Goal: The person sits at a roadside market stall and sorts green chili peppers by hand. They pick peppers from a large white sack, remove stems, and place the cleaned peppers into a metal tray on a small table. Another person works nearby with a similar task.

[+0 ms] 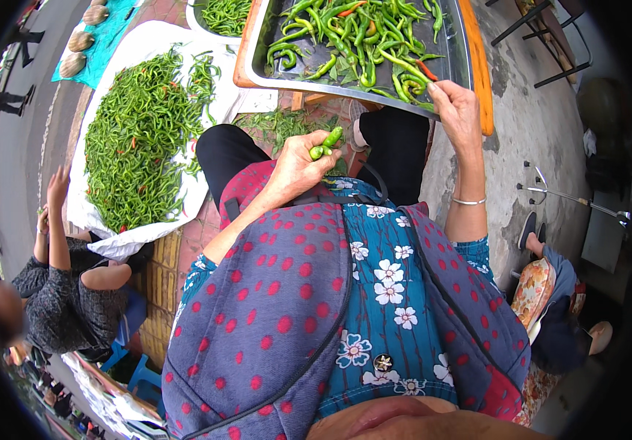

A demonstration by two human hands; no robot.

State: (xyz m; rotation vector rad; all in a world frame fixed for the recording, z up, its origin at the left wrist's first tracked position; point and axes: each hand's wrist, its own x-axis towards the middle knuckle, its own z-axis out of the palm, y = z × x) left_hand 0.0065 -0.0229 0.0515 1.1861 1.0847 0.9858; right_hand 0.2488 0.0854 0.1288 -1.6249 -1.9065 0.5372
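Observation:
A few green chili peppers point(327, 144) are held in my left hand point(305, 165), above my lap. My right hand point(456, 107) is at the near right corner of a metal tray point(294, 84), its thumb and fingers closed near the end of a red-tipped pepper; whether it grips the pepper or the rim I cannot tell. Green chili peppers point(357, 41), a few of them red or orange, lie loose in the tray with some leaves. The tray rests on an orange wooden stand point(481, 71).
A large heap of green peppers point(134, 143) covers a white sheet point(154, 38) on the left. Beyond it stands a white basin point(190, 16) of peppers. Leaves and stems point(288, 124) litter the tiles. A seated person point(82, 308) is at left, another person point(560, 308) at right.

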